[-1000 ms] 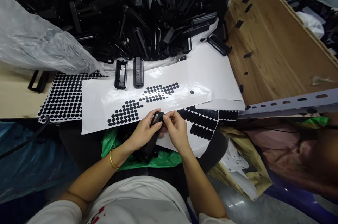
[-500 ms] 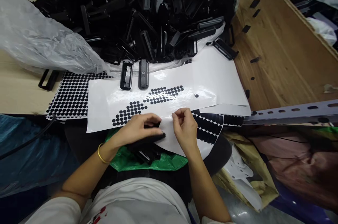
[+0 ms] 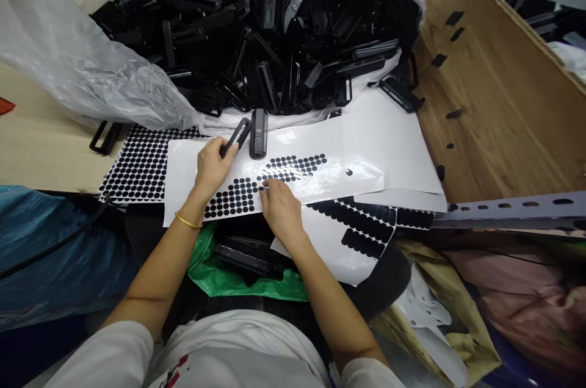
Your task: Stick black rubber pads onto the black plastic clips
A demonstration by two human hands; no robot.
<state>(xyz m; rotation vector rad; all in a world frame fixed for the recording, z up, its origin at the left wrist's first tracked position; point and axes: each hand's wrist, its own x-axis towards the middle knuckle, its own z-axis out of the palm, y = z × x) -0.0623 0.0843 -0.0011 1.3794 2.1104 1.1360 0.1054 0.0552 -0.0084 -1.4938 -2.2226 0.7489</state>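
Observation:
A black plastic housing point(image 3: 240, 133) with a hollow side is in the fingers of my left hand point(image 3: 214, 167), tilted over the white sticker sheet point(image 3: 192, 162). Rows of round black stickers point(image 3: 238, 196) cover part of that sheet. My right hand point(image 3: 281, 210) pinches at the edge of these dots, with a black dot at its fingertips; whether it is fully off the sheet I cannot tell. Just right of my left hand, another black housing point(image 3: 259, 133) lies textured face up. One loose dot point(image 3: 348, 172) sits apart on the sheet's right side.
A large heap of black housings point(image 3: 284, 40) in clear plastic fills the back. More dot sheets lie at left point(image 3: 141, 162) and right point(image 3: 361, 217). A wooden panel point(image 3: 494, 83) bounds the right. On my lap, a green bag point(image 3: 256, 290) holds black housings.
My left hand has left the dark piece over my lap, moved up and picked up the housing from the sheet. My right hand has moved left and up onto the dots.

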